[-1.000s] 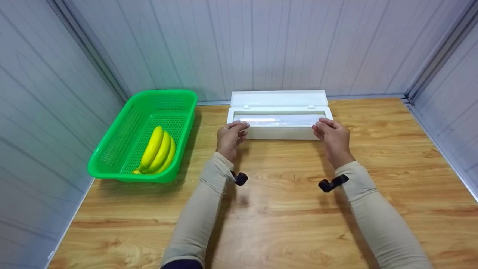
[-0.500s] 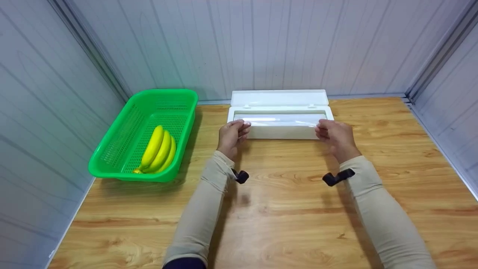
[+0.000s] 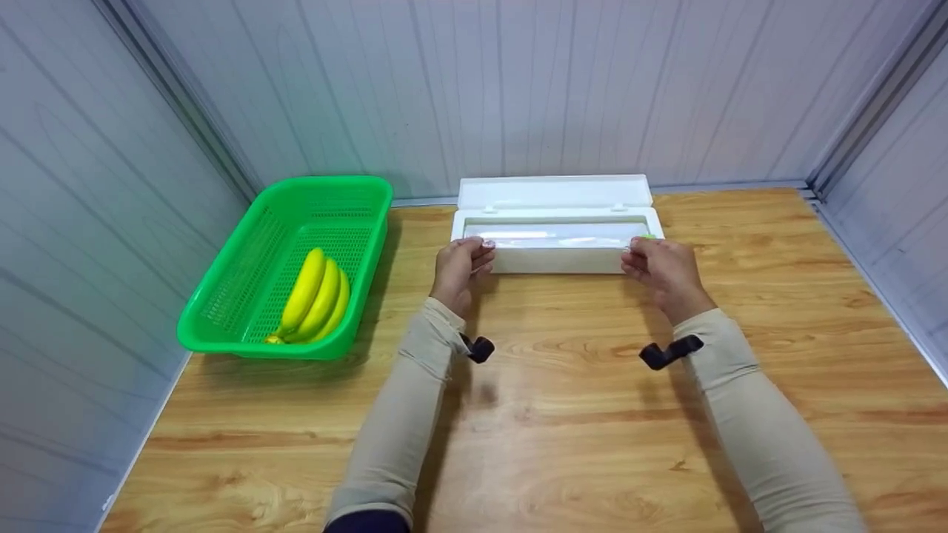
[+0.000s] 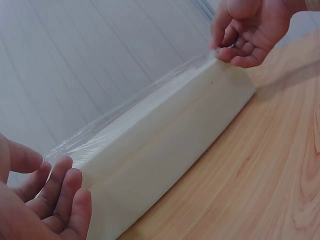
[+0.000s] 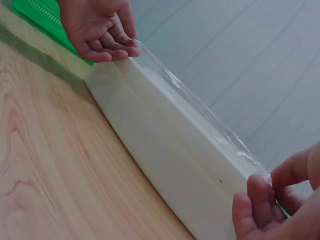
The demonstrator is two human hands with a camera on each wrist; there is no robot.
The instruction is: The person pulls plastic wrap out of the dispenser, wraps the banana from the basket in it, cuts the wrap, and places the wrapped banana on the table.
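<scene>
A long white cling film dispenser box (image 3: 555,260) stands against the back wall with its lid (image 3: 554,192) raised. Clear plastic film (image 3: 552,240) stretches along its front top edge. My left hand (image 3: 458,272) pinches the film's left corner between thumb and index finger. At the other end my right hand (image 3: 665,274) pinches the right corner the same way. The wrist views show the film (image 4: 135,107) taut between both hands, just above the box edge, with the other fingers loosely curled. A small bright green piece (image 3: 648,237) shows beside the right fingertips.
To the left stands a green plastic basket (image 3: 222,281) with a bunch of yellow bananas (image 3: 315,300) in it. Panelled walls (image 3: 548,89) enclose the wooden table (image 3: 548,414) at the back and sides.
My right hand has shifted slightly to the right, drawing the film tighter. A green piece now shows by its fingertips. The left hand has barely moved; basket and bananas stay put.
</scene>
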